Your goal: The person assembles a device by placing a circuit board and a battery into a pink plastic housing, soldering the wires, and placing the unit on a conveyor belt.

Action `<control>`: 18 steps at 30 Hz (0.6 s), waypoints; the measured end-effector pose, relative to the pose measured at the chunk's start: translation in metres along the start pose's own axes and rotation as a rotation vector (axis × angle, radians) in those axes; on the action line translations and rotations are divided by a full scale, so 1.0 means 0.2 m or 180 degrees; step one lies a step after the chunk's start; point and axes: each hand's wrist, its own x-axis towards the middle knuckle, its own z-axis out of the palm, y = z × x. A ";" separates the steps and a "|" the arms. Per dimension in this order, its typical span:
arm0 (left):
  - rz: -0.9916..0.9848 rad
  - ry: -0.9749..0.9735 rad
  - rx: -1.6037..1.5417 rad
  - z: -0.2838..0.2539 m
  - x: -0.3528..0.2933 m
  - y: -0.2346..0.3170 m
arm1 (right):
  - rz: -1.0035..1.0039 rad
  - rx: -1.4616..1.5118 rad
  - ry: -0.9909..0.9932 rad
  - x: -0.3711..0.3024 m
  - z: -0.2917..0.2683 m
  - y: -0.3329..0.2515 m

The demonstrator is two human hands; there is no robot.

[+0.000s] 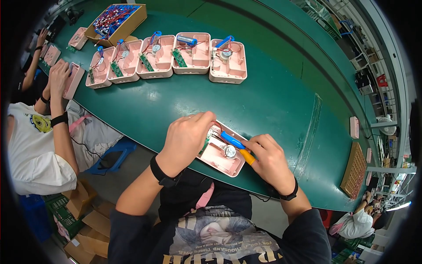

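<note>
In front of me at the table's near edge lies a pink plastic housing (222, 162), open side up. Inside it are a round silver speaker (230, 151), thin wires and part of a green circuit board (205, 144). A blue cylindrical battery (233, 139) slants across the housing's right side. My left hand (188, 137) is closed at the far left corner, its fingertips pinched by the wires; what they hold is hidden. My right hand (269, 158) is closed around an orange tool handle (247, 157) beside the battery; the tool's tip cannot be made out.
Several pink housings with boards, speakers and blue batteries, one of them here (228, 72), stand in a row across the green table (272, 97). Behind them is a cardboard box (132, 27) of wired batteries. Co-workers sit at left; a partitioned tray (354, 170) lies right.
</note>
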 end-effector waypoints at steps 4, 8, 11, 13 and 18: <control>0.0003 0.0131 0.0128 0.02 -0.02 0.01 | 0.0038 -0.0003 0.0104 -0.01 0.02 0.00; 0.0196 0.0266 0.0178 0.02 -0.02 0.02 | 0.0011 -0.0022 0.0198 -0.02 0.08 0.00; 0.0228 0.0251 0.0221 0.02 -0.02 0.02 | -0.0045 -0.0102 0.0229 -0.01 0.10 0.01; 0.0264 0.0185 0.0340 0.03 -0.03 0.02 | -0.0085 -0.0229 0.0149 -0.01 0.10 0.01; 0.0468 0.0216 0.0311 0.00 -0.01 0.02 | -0.0090 -0.0529 -0.0244 0.03 0.07 -0.02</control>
